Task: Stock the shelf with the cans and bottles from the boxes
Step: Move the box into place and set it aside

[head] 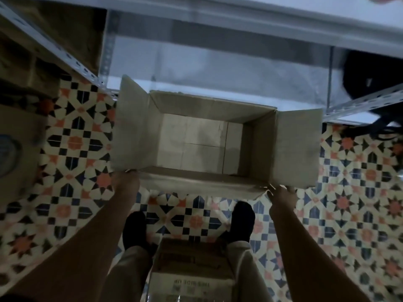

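Head view: open cardboard box [202, 147], nothing inside, sits on the tiled floor [74, 149] against the shelf [218, 62]; left hand [127, 182] and right hand [282, 196] both grasp its near corners.

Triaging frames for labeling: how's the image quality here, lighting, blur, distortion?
Head view: dim, bluish low light; soft overall, with motion blur on the left hand and right hand at the open box; wide-angle bending of the shelf rails; print on the lower box barely legible.
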